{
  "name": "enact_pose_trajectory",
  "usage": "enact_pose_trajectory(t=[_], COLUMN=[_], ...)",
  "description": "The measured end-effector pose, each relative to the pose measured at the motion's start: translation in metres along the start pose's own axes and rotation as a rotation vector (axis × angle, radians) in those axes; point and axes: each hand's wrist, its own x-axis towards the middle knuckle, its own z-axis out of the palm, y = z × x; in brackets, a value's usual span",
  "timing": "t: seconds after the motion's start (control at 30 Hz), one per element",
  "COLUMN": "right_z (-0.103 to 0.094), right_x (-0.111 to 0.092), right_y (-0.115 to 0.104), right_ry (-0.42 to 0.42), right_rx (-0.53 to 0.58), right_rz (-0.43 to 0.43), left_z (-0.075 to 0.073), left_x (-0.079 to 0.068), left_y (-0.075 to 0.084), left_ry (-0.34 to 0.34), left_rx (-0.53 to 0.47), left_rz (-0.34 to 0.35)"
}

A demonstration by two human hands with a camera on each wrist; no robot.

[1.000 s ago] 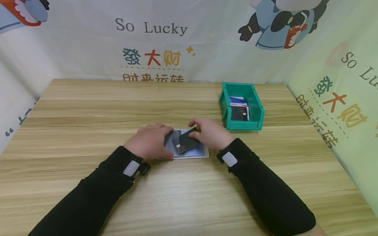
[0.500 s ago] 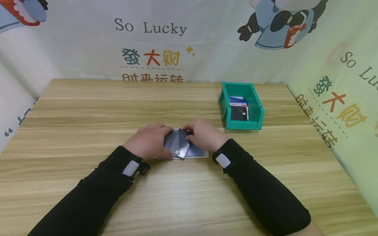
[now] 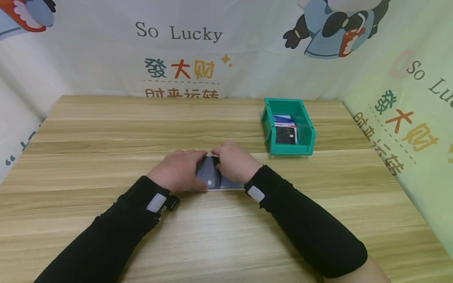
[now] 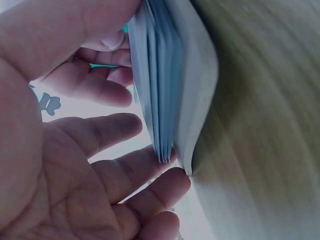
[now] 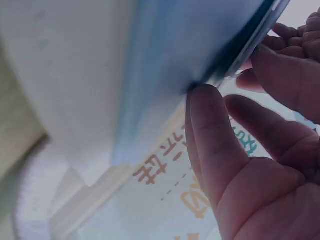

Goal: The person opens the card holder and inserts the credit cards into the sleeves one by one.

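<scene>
Booklet (image 3: pixel 203 169) and black card (image 3: pixel 215 160) between hands (image 3: pixel 178 171), green bin (image 3: pixel 291 149) nearby

Dark card (image 3: pixel 214 161) — partly in clear sleeve (image 3: pixel 204 171).

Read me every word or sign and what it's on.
"So Lucky": back cloth.
"發大财": back cloth, right cloth.
"时来运转": both, back clipped.
"So Lu": right cloth, clipped.
"VIP": dark card in green bin.
"“": left cloth; adjoining character clipped.
Too small: lettering on the handled black card.
</scene>
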Motion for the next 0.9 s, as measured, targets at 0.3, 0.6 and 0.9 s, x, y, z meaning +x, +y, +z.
enact_pose_trajectory(t=[0.3, 0.6, 0.9], right_z=[0.002, 0.001, -0.008], right_x=[-0.004, -0.007, -0.015], right_y=[-0.004, -0.013, -0.002], right_ry=[0.011, 0.017, 0.05], right_rx=[0.052, 0.193, 0.297], right_rz=[0.032, 0.077, 0.066], left_z=[0.001, 0.0, 0.0], left_x=[0.0, 0.001, 0.001], left_y=[-0.001, 0.0, 0.002], left_ry=[0.005, 0.006, 0.012], left_rx=[0.002, 0.006, 0.018], left_rz=[-0.009, -0.009, -0.016])
